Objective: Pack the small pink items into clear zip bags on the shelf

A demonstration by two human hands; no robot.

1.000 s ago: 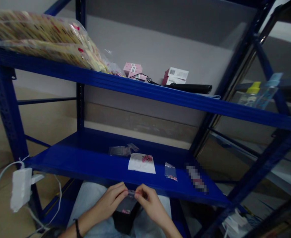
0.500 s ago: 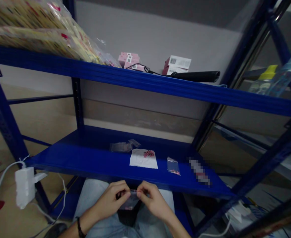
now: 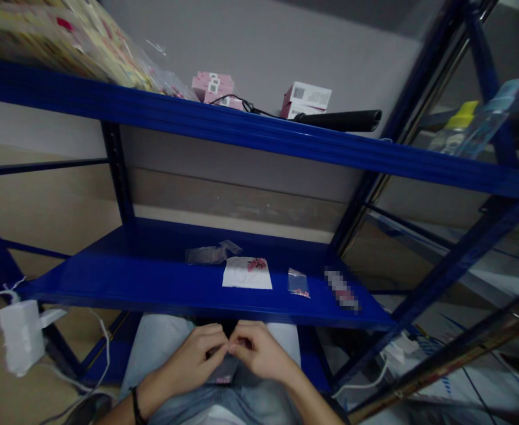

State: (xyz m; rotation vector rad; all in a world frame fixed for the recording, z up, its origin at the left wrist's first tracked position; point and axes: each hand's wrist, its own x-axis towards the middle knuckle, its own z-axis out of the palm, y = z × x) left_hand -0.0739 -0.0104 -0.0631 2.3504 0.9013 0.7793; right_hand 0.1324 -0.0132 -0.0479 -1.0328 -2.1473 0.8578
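Note:
Above my lap, both hands pinch the top edge of a small clear zip bag (image 3: pixel 222 373), which hangs down with some small pink pieces at its bottom. My left hand (image 3: pixel 201 353) and my right hand (image 3: pixel 256 350) meet at the fingertips, closed on the bag's upper edge, which they mostly cover. On the blue shelf just beyond them lies a white paper sheet (image 3: pixel 245 279) with a heap of small pink and dark beads (image 3: pixel 256 264) on it. To its right is another clear bag (image 3: pixel 297 283) holding a few pink pieces.
Several flat clear bags (image 3: pixel 206 255) lie left of the paper. A blurred-out item (image 3: pixel 341 289) is at the right of the lower shelf (image 3: pixel 153 289). Overhead, the upper shelf bears pink boxes (image 3: pixel 214 88) and a black rod (image 3: pixel 343 121). A white power adapter (image 3: pixel 21 336) hangs at left.
My fingertips have come together along the bag's top edge, where they were slightly apart before. The whole view has shifted a little, so the shelves appear further left and higher.

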